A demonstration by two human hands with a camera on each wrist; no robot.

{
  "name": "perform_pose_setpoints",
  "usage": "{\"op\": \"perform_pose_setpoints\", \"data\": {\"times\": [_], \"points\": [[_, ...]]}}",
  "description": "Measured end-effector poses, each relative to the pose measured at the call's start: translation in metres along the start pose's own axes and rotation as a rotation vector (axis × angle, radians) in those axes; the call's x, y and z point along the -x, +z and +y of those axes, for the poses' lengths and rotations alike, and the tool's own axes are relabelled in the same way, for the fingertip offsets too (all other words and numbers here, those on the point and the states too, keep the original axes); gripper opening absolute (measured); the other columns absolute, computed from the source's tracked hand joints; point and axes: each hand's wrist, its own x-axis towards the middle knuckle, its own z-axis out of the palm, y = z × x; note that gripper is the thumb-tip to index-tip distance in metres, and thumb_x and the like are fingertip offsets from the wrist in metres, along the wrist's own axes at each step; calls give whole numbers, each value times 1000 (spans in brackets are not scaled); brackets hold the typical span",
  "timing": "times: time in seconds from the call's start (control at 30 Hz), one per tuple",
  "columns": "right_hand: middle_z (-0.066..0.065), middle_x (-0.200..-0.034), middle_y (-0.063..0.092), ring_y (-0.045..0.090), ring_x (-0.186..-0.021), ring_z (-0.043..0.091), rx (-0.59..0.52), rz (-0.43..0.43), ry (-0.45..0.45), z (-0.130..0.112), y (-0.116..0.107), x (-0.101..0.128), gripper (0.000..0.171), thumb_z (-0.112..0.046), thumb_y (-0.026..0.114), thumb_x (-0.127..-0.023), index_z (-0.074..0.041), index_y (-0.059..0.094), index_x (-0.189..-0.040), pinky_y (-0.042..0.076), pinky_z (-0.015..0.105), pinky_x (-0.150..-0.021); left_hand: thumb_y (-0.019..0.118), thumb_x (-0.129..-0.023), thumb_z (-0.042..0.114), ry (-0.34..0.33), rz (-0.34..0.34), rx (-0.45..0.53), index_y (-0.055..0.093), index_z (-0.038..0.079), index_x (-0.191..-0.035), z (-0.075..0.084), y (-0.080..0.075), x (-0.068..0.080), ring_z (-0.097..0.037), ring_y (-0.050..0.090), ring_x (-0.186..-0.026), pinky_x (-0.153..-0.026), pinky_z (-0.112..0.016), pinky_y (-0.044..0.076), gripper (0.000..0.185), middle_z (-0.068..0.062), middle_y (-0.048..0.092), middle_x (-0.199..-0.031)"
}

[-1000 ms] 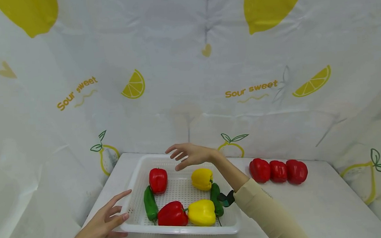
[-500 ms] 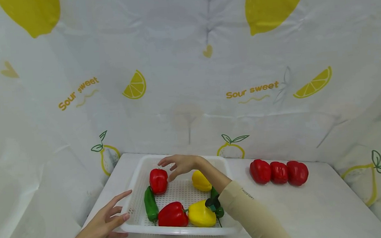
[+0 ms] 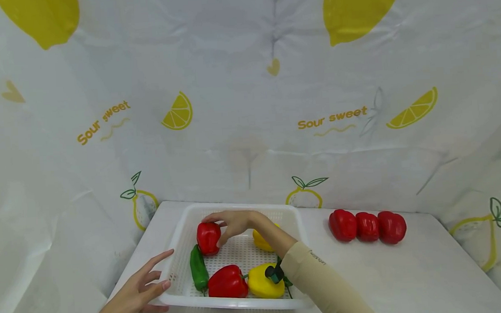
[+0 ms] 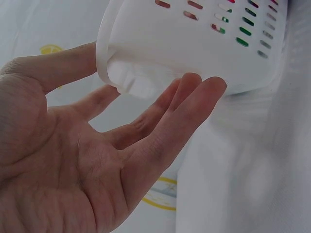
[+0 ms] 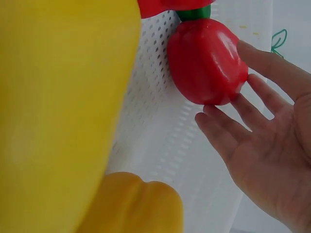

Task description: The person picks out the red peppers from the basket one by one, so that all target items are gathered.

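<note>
Right hand (image 3: 236, 221) was spread around glossy red, blocky pepper (image 3: 208, 240).
Long axis ran front-to-back; left hand (image 3: 133, 292), fingers spread, touched white perforated basket (image 3: 237, 303).

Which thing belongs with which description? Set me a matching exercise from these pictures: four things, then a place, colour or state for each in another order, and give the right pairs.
Things
1. Left hand
2. Right hand
3. Basket
4. Row of three bell peppers

Descriptions
A. White, with several peppers inside
B. Red, on the table outside the basket
C. Fingers at the red pepper in the basket's far left part
D. By the basket's near left corner

Pairs: 1-D, 2-C, 3-A, 4-B
</note>
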Motion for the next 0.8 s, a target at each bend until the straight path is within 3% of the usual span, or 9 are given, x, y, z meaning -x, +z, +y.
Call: {"op": "perform_pose_setpoints", "data": {"times": [0.3,0.57,0.8], "points": [[15,-167,47,44,-155,34,-54,-44,3,3,1,1,71,2,79,-90,-11,49,-153,53,41,-122,60,-112,27,35,-29,20,16,21,-174,0,-2,0,-29,68,-118,-88,-60,67,76,-38,45,-152],[11,-162,51,49,-145,29,-4,-96,39,4,2,5,92,0,85,-83,-20,45,-163,61,34,-105,60,-112,27,34,-28,18,17,22,-174,0,-1,0,-29,68,-117,-88,-60,67,75,-36,47,-152],[11,-157,53,56,-134,24,-19,-115,62,5,6,5,89,-7,86,-86,-21,44,-163,63,33,-101,60,-112,29,29,-15,1,17,22,-174,-1,-1,0,-29,68,-117,-86,-59,67,77,-38,47,-151]]}}
